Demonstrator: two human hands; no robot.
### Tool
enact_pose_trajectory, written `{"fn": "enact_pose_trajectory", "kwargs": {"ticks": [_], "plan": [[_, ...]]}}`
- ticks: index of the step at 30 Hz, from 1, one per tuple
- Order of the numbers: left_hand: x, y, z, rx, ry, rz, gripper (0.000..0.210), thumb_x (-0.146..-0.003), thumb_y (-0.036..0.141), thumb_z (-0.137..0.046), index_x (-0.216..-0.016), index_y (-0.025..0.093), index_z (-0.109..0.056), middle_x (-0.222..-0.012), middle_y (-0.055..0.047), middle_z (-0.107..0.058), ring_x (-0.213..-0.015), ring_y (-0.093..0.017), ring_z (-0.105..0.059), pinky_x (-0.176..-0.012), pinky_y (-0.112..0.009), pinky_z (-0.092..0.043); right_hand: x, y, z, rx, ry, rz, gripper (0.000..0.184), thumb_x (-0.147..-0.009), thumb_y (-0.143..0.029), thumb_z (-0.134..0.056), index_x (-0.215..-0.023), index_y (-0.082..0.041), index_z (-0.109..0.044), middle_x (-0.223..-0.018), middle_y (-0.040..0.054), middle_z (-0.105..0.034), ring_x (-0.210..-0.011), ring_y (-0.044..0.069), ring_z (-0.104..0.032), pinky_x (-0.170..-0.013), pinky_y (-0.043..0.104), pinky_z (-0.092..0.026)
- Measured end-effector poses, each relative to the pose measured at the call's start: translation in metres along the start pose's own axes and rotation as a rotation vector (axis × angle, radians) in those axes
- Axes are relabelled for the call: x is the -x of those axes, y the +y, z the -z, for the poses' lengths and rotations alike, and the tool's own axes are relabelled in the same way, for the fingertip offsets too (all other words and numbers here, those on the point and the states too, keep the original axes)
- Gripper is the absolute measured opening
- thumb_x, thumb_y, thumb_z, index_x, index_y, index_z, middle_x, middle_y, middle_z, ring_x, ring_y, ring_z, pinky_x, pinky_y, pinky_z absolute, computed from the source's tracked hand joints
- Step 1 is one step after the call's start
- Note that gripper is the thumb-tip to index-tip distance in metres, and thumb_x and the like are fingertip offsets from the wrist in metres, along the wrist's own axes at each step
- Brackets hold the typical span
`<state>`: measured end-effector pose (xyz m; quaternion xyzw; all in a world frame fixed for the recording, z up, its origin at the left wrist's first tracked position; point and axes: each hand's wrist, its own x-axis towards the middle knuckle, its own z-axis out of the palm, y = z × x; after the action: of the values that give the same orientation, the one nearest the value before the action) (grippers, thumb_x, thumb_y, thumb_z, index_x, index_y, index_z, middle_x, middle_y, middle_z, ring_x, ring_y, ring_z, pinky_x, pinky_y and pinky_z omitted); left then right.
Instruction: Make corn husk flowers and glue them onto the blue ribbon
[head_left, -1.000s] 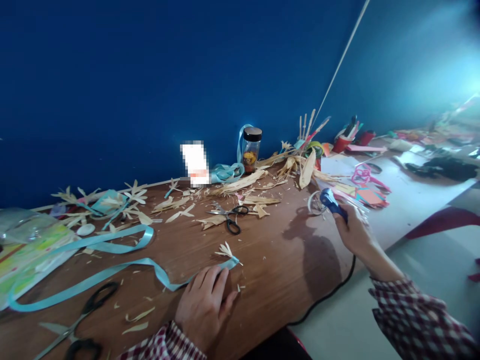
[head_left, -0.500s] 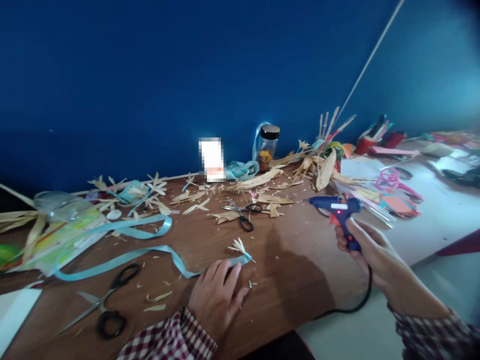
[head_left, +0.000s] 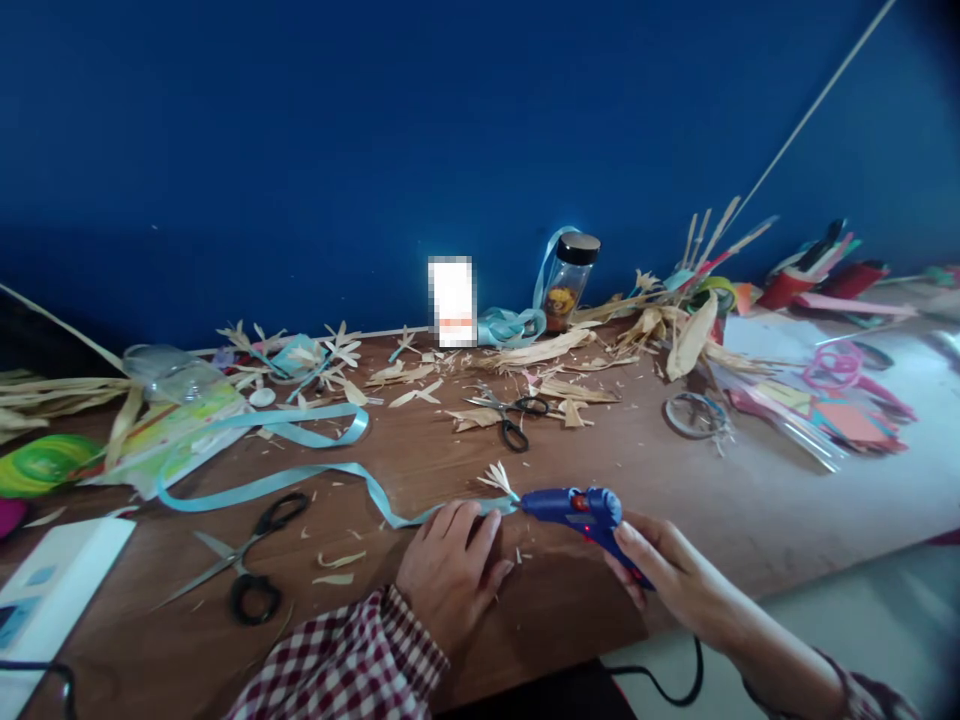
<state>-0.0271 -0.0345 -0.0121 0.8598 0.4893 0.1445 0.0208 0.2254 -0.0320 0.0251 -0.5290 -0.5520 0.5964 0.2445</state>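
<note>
Head view: glue gun nozzle at the ribbon's tip

Light blue ribbon point(head_left: 300, 482) trails across the wooden table point(head_left: 600, 460), its end carrying a husk flower point(head_left: 498, 479). Left hand point(head_left: 452, 575) lies flat, pinning that end. Right hand point(head_left: 671, 585) is closed around the glue gun point(head_left: 577, 508), whose long axis points toward nine o'clock, nozzle just beside the flower.

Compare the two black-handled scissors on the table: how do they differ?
The near scissors lie on bare wood left of the left hand, apart from it; the far scissors sit mid-table among the husk scraps. The near scissors' blades point left and look longer; the far scissors' blades point left too but look shorter. Both have black loop handles, steel blades slightly parted, and neither is touched by a hand.
</note>
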Motion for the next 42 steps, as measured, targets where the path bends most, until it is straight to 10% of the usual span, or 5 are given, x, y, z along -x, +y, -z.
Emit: {"fn": "enact_pose_trajectory", "kwargs": {"ticks": [42], "plan": [[-0.002, 0.002, 0.004, -0.004, -0.112, 0.057, 0.041, -0.086, 0.041, -0.047, -0.12, 0.018, -0.053, -0.108, -0.01, -0.057, -0.1, -0.026, -0.049, -0.084, -0.042, -0.043, -0.01, -0.008, -0.008, 0.267, -0.001, 0.073, 0.038, -0.091, -0.048, -0.036, -0.073, -0.017, -0.047, -0.059, -0.0029, -0.043, -0.051, 0.009, -0.04, -0.048, 0.021, -0.032]]}}
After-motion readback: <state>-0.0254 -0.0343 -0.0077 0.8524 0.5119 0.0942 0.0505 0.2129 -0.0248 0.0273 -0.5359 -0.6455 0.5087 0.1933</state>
